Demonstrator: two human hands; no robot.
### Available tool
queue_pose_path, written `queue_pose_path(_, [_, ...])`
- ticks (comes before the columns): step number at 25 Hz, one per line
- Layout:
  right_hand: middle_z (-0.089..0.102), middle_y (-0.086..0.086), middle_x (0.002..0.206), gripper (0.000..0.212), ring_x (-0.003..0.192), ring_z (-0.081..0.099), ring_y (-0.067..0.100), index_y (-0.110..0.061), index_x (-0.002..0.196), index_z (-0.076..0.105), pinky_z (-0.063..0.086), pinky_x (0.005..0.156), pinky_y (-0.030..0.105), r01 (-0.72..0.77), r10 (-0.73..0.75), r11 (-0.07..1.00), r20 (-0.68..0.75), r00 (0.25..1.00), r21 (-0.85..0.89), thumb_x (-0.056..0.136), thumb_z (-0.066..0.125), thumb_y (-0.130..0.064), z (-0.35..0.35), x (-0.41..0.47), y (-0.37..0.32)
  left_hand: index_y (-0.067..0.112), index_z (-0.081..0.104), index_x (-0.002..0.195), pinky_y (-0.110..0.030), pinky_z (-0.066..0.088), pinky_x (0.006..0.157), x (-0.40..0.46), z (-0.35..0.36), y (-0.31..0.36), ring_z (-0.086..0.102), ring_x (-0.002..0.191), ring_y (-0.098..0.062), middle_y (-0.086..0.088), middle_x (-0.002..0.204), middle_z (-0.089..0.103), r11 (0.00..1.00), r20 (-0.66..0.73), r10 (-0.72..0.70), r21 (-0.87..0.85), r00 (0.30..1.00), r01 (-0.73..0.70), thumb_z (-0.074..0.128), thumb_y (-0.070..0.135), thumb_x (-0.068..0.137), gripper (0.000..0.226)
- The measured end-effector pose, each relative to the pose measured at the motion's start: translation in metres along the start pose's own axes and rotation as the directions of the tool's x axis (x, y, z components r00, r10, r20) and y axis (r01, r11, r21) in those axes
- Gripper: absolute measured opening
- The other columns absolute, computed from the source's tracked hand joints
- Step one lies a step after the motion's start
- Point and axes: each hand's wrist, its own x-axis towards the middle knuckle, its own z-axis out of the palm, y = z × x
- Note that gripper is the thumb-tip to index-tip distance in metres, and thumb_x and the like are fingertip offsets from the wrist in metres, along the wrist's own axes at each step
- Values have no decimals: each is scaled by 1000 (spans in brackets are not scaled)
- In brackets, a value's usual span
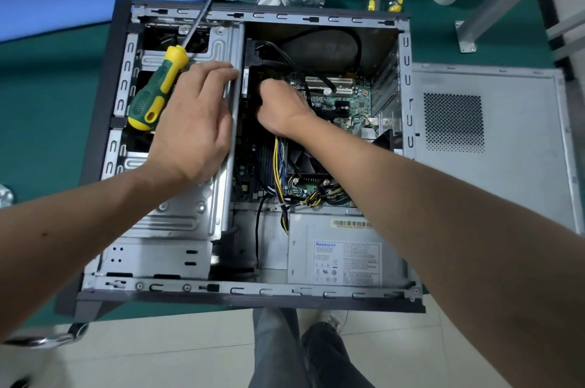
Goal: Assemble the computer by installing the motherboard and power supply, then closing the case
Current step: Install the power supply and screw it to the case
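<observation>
Left hand lies flat on drive cage; right hand grips black connector.

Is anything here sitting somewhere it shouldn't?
Yes: the screwdriver lies loose on the drive cage inside the open case, its shaft sticking out over the rim. It could slide off or be forgotten there.

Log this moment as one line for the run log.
left hand: flat on silver metal drive cage | right hand: curled inside open grey computer case, grip unclear | yellow-green screwdriver: idle
</observation>
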Motion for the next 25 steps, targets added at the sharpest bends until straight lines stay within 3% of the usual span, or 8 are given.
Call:
queue_pose_path(5, [64,18,100,15,95,61,37,-12,77,46,39,70,32,49,-48,999,14,999,-22,84,48,1,-1,0,0,2,48,135,-33,33,109,0,0,1,43,127,-30,-16,138,47,1000,-1,0,5,1000,0,41,10,94,43])
queue_pose_path(7, [64,17,103,19,92,60,35,-14,75,42,37,69,31,71,-71,997,14,997,-40,83,49,2,0,0,1,2,48,135,-31,31,109,0,0,0,43,128,-29,-16,138,47,1000,0,0,6,1000,0,40,10,94,43])
queue_pose_path(10, [54,9,89,29,81,50,30,-17,67,34,36,68,31,78,-77,996,12,997,-46,81,51,2,0,-1,2,2,48,135,-29,30,109,0,-1,0,42,128,-30,-16,137,47,1000,3,8,12,1000,-8,40,10,94,43])
queue_pose_path(14, [52,4,78,18,80,54,30,-13,75,46,39,67,30,82,-82,997,37,996,16,80,53,2,0,3,3,1,47,135,-29,30,109,0,-1,0,42,127,-29,-16,138,46,1000,5,6,15,1000,-6,40,10,94,43])
queue_pose_path(17, [48,1,71,23,78,55,28,-15,70,43,38,65,30,78,-80,996,62,995,34,81,54,2,-1,3,3,2,47,136,-29,31,108,-1,-1,0,42,127,-29,-16,138,46,1000,5,6,18,1000,-6,40,11,95,43])
queue_pose_path(25, [45,-1,73,28,79,55,27,-18,71,39,38,61,31,95,-93,995,56,994,-34,83,54,1,3,1,3,2,47,136,-30,31,108,-2,-1,0,42,128,-29,-16,138,46,1000,4,7,22,1000,-7,40,12,95,43])
